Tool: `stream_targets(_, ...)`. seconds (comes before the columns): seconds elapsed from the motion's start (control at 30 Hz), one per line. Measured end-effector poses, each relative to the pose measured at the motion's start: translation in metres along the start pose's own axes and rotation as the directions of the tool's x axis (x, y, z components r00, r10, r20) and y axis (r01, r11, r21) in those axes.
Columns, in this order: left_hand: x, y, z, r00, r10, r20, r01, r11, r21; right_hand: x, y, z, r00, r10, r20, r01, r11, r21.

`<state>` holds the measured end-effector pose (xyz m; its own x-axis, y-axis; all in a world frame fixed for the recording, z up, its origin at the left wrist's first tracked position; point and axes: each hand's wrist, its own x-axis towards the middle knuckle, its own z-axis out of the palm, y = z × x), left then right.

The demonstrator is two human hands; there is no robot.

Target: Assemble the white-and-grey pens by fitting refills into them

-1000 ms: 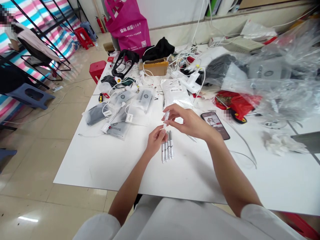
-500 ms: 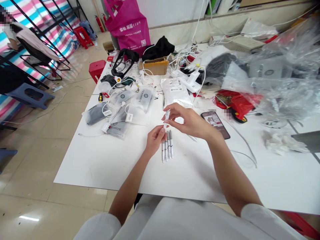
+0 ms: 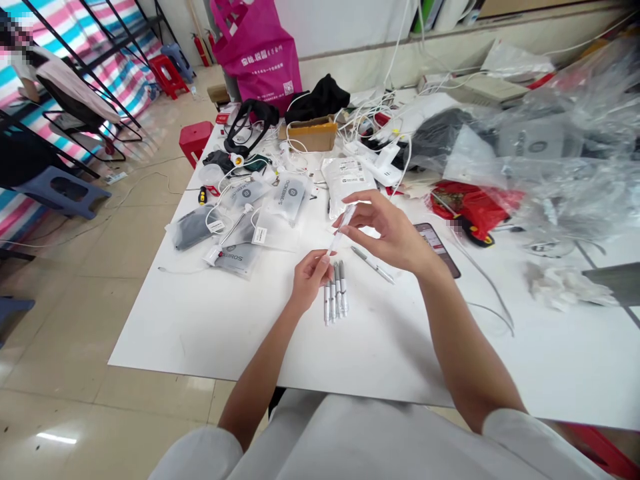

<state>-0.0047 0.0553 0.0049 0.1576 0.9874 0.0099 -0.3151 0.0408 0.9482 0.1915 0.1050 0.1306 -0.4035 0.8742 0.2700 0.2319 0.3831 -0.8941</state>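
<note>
A slim white, partly see-through pen (image 3: 336, 244) is stretched at a slant between my two hands above the table. My left hand (image 3: 308, 283) pinches its lower end between thumb and fingers. Its upper end is in the fingertips of my right hand (image 3: 390, 230), farther up and to the right. Whether the pen is one piece or two parts I cannot tell. Just below my left hand, several silver-and-white pens (image 3: 337, 297) lie side by side, their upper ends partly covered. One more pen (image 3: 373, 265) lies slanted beneath my right hand.
Plastic-packed grey pouches (image 3: 240, 257) and cables lie at left on the white table (image 3: 210, 340). A white parcel (image 3: 347, 179) sits behind my hands. At right are a phone (image 3: 437, 248), a red bag (image 3: 475, 203) and clear plastic wrapping (image 3: 575, 180).
My right hand has moved up and to the right, so more of the held pen shows between my hands. The slanted pen beneath is now more exposed. My left hand stays nearly still.
</note>
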Motion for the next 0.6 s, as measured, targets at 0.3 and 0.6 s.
stream_targets(0.3, 0.001, -0.001, -0.001, 0.998, 0.017, -0.057, -0.011, 0.996, 0.090, -0.017, 0.050, 0.012, 0.929, 0.099, -0.357, -0.032, 0.981, 0.191)
stream_targets(0.6, -0.007, -0.010, 0.003, 0.989, 0.048, 0.140, -0.109, 0.878, 0.466, -0.089, 0.100, 0.047, 0.965, 0.128, -0.229, -0.071, 0.967, 0.244)
